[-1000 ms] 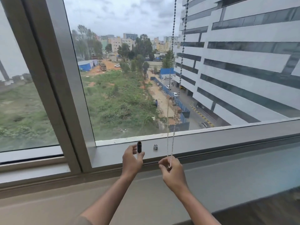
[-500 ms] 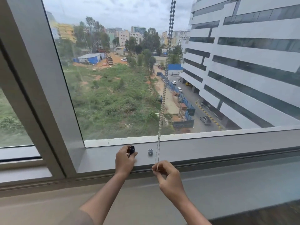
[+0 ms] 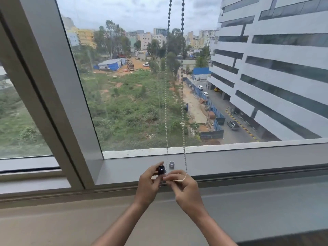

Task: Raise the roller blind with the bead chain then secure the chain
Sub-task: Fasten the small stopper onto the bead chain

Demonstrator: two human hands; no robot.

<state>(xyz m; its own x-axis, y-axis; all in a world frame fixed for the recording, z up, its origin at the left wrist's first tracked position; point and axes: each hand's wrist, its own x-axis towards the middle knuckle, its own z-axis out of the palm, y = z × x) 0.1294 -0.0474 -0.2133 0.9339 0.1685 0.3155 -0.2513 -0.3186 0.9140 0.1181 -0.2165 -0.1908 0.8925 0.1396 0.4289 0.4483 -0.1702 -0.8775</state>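
The bead chain (image 3: 182, 103) hangs in two strands down the middle of the window, reaching the lower frame. My right hand (image 3: 184, 189) pinches the bottom loop of the chain, which drapes over its fingers. My left hand (image 3: 148, 185) holds a small black cylinder (image 3: 161, 169), the chain holder, right beside the chain's left strand. A small grey clip (image 3: 171, 164) is fixed on the lower window frame (image 3: 248, 162) just behind my fingers. The roller blind itself is out of view above.
A slanted grey mullion (image 3: 58, 86) divides the window at the left. Below the frame runs a wide grey sill ledge (image 3: 266, 210). Outside the glass are a green field, a street and a white building.
My hands have come together: the right hand moved left with the chain loop toward the black holder. The two strands now hang apart. The camera shifted slightly.
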